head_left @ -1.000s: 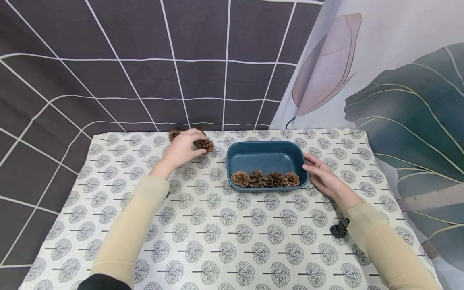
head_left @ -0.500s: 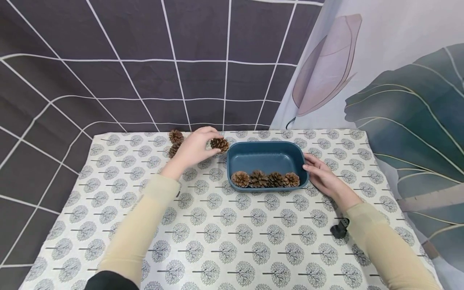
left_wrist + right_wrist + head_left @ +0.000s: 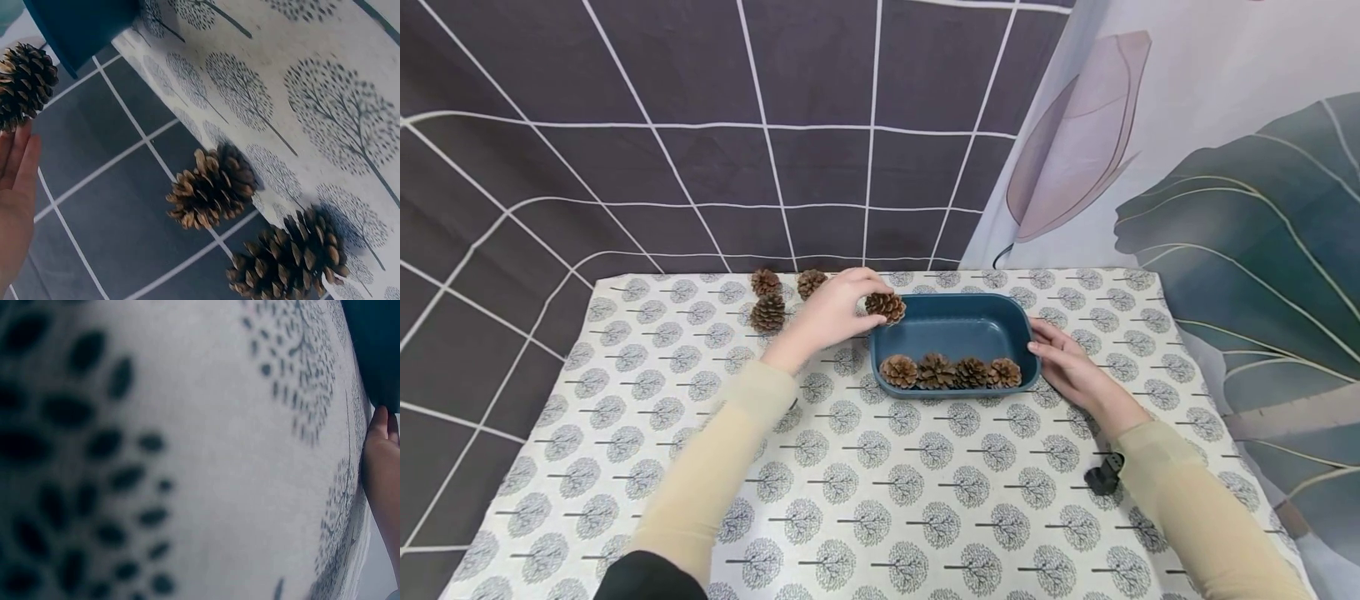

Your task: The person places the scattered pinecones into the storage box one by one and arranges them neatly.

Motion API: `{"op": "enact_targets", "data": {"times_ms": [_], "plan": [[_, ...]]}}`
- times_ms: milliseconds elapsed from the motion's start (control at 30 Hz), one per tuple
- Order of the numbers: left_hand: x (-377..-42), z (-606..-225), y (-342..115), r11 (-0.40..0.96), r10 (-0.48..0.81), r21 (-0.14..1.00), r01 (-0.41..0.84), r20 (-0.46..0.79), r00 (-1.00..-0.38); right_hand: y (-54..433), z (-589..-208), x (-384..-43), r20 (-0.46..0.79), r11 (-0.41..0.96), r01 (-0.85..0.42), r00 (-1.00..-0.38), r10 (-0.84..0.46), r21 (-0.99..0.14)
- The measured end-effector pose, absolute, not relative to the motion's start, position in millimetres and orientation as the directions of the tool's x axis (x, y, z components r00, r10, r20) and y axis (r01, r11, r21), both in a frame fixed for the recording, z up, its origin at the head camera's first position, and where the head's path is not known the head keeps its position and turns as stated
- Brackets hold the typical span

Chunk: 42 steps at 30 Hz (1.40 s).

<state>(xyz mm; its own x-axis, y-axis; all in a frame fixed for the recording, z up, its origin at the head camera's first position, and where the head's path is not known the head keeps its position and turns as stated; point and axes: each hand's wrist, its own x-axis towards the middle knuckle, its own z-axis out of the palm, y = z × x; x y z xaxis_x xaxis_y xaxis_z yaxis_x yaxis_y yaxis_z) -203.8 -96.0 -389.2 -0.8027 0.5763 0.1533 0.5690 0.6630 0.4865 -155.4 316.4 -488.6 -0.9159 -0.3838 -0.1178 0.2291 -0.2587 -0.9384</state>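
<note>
My left hand (image 3: 835,312) pinches a brown pinecone (image 3: 886,307) between thumb and fingers, over the left rim of a dark blue rectangular box (image 3: 951,393). In the left wrist view, the held pinecone (image 3: 25,86) is at the left edge, close to the box (image 3: 87,31). Several pinecones (image 3: 935,371) stand in a row along the near wall inside the box. My right hand (image 3: 1067,363) grips the box's right side, its thumb on the rim. Only part of the right hand (image 3: 381,469) shows in the right wrist view.
Three loose pinecones (image 3: 767,312) lie left of the box, near the far edge of the tree-patterned tablecloth (image 3: 872,500). A dark wall cloth with a white grid (image 3: 820,167) rises behind, and a floral curtain (image 3: 1240,208) hangs at the right.
The left hand has carried its pinecone rightward, from the loose pinecones to the box's left rim, uncovering those behind it. The right hand and box have stayed in place.
</note>
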Motion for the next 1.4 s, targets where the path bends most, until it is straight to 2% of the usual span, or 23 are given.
{"op": "enact_targets", "data": {"times_ms": [333, 1400], "plan": [[-205, -396, -79, 0.652, 0.641, 0.438, 0.619, 0.117, -0.758, 317, -489, -155, -0.127, -0.263, 0.239, -0.916, -0.380, -0.935], [-205, -419, -64, 0.652, 0.731, 0.326, 0.685, -0.033, -0.681, 317, -489, -156, -0.112, -0.272, 0.232, -0.912, -0.394, -0.934]]}}
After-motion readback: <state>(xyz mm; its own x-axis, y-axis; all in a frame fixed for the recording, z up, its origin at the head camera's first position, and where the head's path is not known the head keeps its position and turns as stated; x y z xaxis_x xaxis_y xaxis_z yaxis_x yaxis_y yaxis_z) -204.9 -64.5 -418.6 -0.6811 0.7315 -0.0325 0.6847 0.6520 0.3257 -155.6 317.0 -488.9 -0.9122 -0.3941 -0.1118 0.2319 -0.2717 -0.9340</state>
